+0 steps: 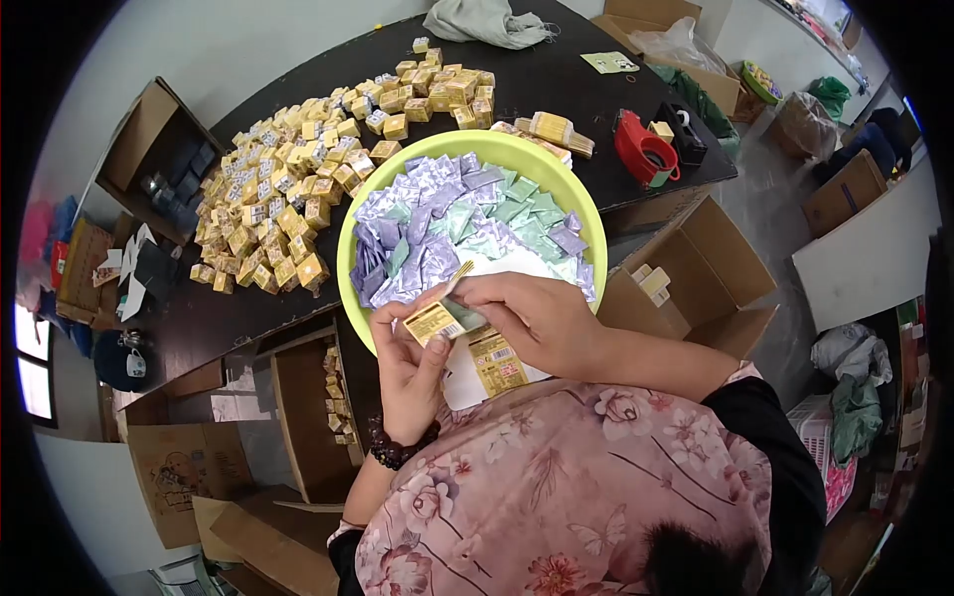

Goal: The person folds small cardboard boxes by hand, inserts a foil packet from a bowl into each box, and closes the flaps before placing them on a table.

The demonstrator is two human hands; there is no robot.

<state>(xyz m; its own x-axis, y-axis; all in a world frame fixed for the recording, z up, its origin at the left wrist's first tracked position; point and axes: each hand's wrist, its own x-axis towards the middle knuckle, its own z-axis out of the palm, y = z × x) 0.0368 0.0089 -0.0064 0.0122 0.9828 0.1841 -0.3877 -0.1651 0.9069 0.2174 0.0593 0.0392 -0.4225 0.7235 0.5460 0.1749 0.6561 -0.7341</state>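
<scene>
My left hand [407, 370], with a dark bead bracelet at the wrist, holds a small yellow carton [431, 323] with its flap open. My right hand [537, 316] meets it from the right, fingers pinching a pale green sachet [463, 316] at the carton's mouth. Both hands hover over the near rim of a lime-green bowl [586, 223] filled with purple and green sachets [447, 223]. A second yellow carton [497, 363] lies flat on white paper just under my right hand.
A large heap of small yellow cartons [288, 189] covers the black table [556, 79] behind the bowl. A red tape dispenser [644, 151] and a black one [684, 134] stand to the right. Open cardboard boxes sit at right [711, 268] and below left [303, 417].
</scene>
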